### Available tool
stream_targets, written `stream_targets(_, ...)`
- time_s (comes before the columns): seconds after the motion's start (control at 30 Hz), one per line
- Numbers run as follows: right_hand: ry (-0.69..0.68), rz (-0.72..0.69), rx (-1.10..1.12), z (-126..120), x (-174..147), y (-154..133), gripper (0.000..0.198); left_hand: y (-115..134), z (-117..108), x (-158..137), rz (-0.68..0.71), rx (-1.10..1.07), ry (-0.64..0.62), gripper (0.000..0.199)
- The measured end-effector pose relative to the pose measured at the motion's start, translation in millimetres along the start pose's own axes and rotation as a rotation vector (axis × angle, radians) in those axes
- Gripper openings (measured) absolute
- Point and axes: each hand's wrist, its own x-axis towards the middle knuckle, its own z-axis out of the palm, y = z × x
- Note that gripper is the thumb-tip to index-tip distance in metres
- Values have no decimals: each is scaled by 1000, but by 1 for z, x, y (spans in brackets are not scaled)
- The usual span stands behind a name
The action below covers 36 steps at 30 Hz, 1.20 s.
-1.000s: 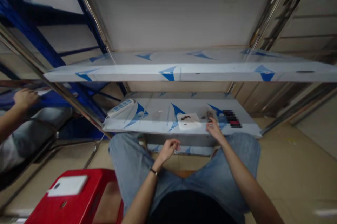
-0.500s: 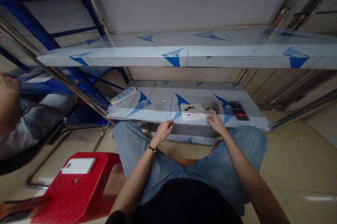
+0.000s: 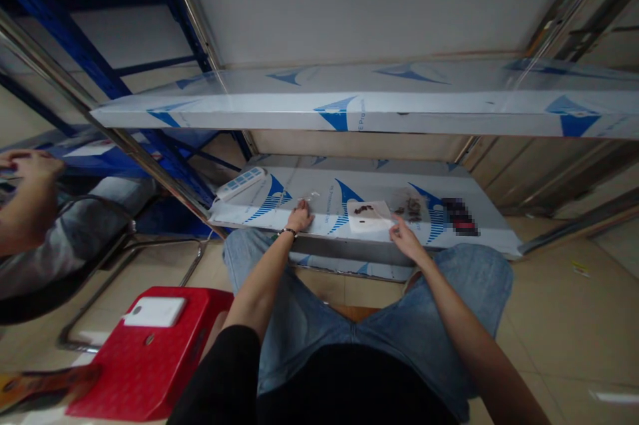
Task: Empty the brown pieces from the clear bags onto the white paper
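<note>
My left hand rests on the lower shelf, fingers stretched forward beside a small piece of clear plastic. It appears to hold nothing. At the right edge of a white sheet is my right hand, index finger extended and apart from the thumb, with nothing visible between them. Several small dark pieces lie on the sheet; they are too small to name. Just beyond my right hand lies a clear plastic bag with dark bits in it.
A white power strip sits at the shelf's left end, and a blurred-out dark and red item at its right. An upper shelf spans overhead. At left are a red stool bearing a white phone, and a seated person's arm.
My left hand has moved forward and left, from the shelf's front edge onto its surface near the clear plastic. My right hand has drawn slightly back toward the sheet's edge. The view shifted slightly.
</note>
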Motion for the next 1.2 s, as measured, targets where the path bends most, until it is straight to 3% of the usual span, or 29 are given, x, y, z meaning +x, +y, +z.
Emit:
stream_targets(0.17, 4, -16, 44, 1, -2, -4, 61, -2, 7, -18, 39, 50, 81, 50)
stream_targets(0.33, 182, -28, 139, -6, -9, -28, 55, 6, -15, -30, -23, 0, 215, 40)
stream_targets(0.5, 343, 2, 188, -16, -20, -45, 50, 27, -46, -29, -105, -355, 595, 43)
stream_targets(0.57, 353, 2, 200, -14, -21, -49, 49, 36, -51, -30, -163, -592, 631, 40)
stream_targets(0.63, 311, -2, 237, -7, -21, -53, 46, 46, -46, -39, -153, -898, 470, 45)
stream_targets(0.7, 231, -2, 319, 4, -19, -58, 45, 55, -33, -52, -68, -1145, 192, 51)
stream_targets(0.73, 181, 2, 374, 11, -18, -62, 46, 59, -26, -60, -26, -1201, 75, 52)
stream_targets(0.83, -3, 28, 540, 32, -15, -75, 53, 70, -3, -81, 41, -1244, -102, 54)
stream_targets(0.97, -190, 68, 717, 52, -16, -92, 56, 85, 13, -90, 64, -1275, -234, 52)
stream_targets(1.1, -205, 136, 814, 61, -19, -99, 44, 95, 18, -86, 119, -1224, -283, 49)
stream_targets(1.2, -168, 177, 850, 60, -20, -97, 38, 94, 20, -84, 157, -1174, -250, 46)
